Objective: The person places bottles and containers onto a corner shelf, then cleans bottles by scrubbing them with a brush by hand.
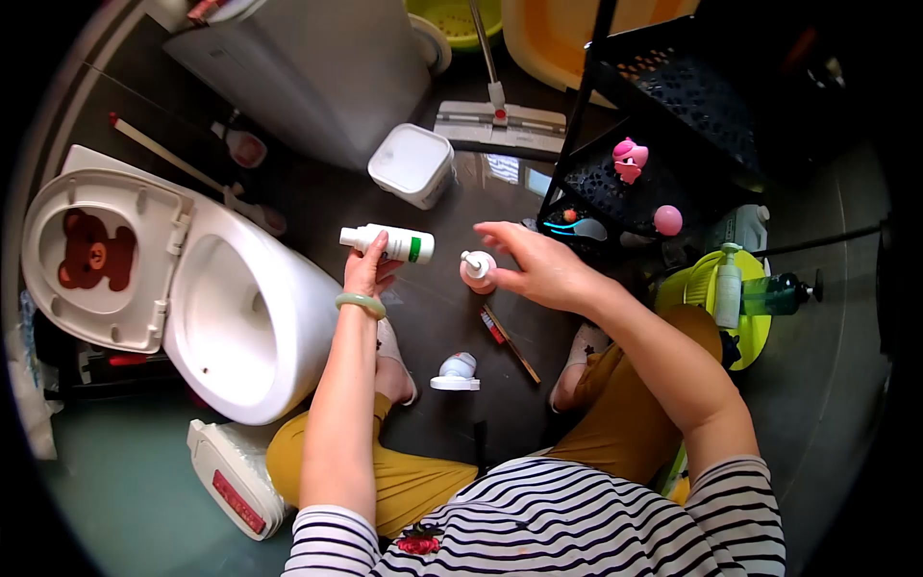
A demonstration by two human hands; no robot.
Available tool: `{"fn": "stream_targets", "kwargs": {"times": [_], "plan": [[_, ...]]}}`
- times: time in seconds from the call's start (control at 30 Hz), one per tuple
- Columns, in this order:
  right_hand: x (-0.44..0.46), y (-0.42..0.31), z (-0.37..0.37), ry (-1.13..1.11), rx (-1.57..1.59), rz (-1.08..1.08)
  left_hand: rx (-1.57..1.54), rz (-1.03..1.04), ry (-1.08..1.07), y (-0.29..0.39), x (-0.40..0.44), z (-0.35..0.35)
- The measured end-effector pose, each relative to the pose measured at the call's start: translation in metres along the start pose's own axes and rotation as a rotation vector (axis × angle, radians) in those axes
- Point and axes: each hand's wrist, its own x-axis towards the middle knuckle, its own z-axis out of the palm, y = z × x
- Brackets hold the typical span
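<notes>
My left hand [367, 266] is closed round a small white bottle [409, 245] with a green label patch, held lying sideways above the floor. Beside a pink pump bottle with a white top [477, 270] is my right hand [538, 264], its fingers apart and its thumb at the bottle's side. That pump bottle stands upright on the dark floor. Below it lies a wooden-handled brush [511, 344] with a red part. Nearer my body is a white object with a flat base [456, 372] on the floor.
At the left stands a toilet [231, 308] with its lid raised. A white lidded tub [411, 163] and a flat mop head [500, 125] are further back. On the right are a black rack [663, 106] and a lime-green basin [687, 284] with bottles.
</notes>
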Motion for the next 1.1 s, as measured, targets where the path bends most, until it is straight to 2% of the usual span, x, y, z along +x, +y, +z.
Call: {"fn": "stream_targets", "kwargs": {"times": [0.1, 0.17, 0.33, 0.4, 0.43, 0.5, 0.63, 0.7, 0.87, 1.1], "plan": [[0.012, -0.012, 0.015, 0.051, 0.002, -0.089, 0.123, -0.017, -0.114, 0.035, -0.038, 0.007], [0.018, -0.018, 0.028, 0.044, 0.073, -0.006, 0.213, -0.020, -0.156, 0.052, -0.066, 0.014], [0.015, -0.028, 0.040, 0.058, 0.118, -0.018, 0.264, -0.015, -0.237, 0.072, -0.101, 0.022], [0.017, -0.016, 0.040, -0.023, 0.609, 0.004, 0.243, -0.014, -0.275, 0.076, -0.101, 0.017], [0.018, -0.012, 0.037, -0.019, 0.594, -0.002, 0.163, -0.030, -0.347, 0.076, -0.102, 0.012], [0.018, -0.006, 0.030, -0.146, 0.985, 0.193, 0.076, -0.033, -0.430, 0.075, -0.102, 0.007], [0.018, -0.001, 0.030, -0.191, 1.237, 0.266, -0.058, 0.001, -0.453, 0.064, -0.097, 0.007], [0.019, 0.001, 0.031, -0.216, 1.250, 0.250, -0.050, 0.099, -0.516, 0.060, -0.097, 0.014], [0.018, 0.007, 0.034, -0.330, 1.356, 0.228, -0.083, 0.079, -0.548, 0.047, -0.089, 0.022], [0.018, 0.007, 0.035, -0.331, 1.327, 0.227, -0.128, 0.107, -0.544, 0.042, -0.093, 0.031]]}}
